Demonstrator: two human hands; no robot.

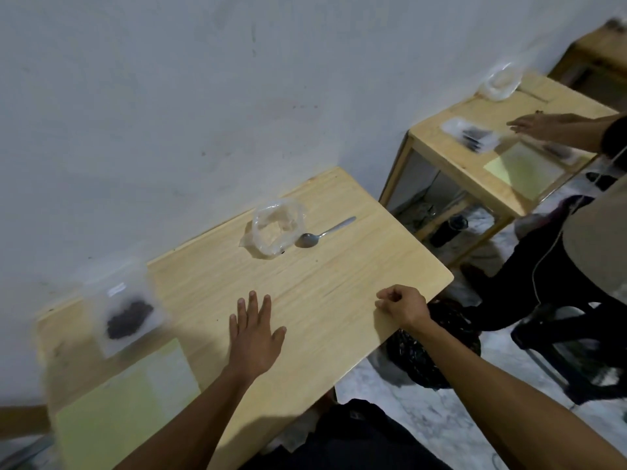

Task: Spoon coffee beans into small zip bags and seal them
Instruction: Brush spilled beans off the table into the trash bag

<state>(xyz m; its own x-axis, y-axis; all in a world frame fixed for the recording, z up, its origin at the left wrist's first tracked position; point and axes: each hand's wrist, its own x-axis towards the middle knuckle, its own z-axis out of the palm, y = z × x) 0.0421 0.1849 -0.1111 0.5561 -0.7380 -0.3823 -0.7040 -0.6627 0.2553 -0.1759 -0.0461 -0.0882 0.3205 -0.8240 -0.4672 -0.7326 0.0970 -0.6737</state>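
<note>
Two hands are on my wooden worktop [339, 286], neither holding anything. My left hand [255, 334] lies flat, palm down, fingers straight and spread, near the middle of the front half; its grip is apart. My right hand [402, 305] rests at the right edge with fingers curled loosely inward; its grip is slack on nothing.

A small zip bag [125, 310] holding a dark clump of coffee beans [126, 318] lies flat at the far left, well apart from my left hand. It is blurred, so I cannot tell whether its seal is pressed closed. Just in front of it lies a pale yellow-green sheet [112, 412].

Toward the back of the worktop sits a crumpled clear plastic bag [274, 230], mouth open, its contents unclear. A metal spoon [322, 234] lies just beside it on the right, bowl nearest the bag, handle pointing away to the right.

A second wooden table [475, 171] stands to the right, where another person's hand [539, 125] reaches over blurred clear bags [470, 134].
</note>
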